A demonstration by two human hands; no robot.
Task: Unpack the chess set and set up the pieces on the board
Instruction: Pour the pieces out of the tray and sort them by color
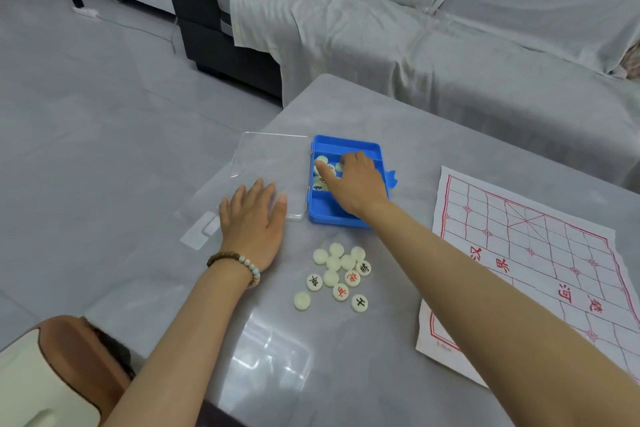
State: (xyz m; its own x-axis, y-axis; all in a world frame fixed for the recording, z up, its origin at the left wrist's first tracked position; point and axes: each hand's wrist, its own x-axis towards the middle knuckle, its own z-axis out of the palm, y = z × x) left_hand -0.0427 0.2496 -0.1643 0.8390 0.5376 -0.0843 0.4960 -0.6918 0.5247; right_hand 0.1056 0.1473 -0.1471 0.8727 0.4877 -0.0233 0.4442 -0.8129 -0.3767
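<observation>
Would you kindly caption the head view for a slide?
Right hand reaches into blue plastic box of round white chess pieces; left hand rests on clear plastic lid.

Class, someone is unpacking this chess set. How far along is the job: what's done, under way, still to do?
Done: the blue box is open, clear lid beside it; the paper board is spread out; a cluster of pieces lies on the table. In hand: the right hand reaches among pieces in the box; the left hand rests on the lid. Left: no piece is on the board.
</observation>
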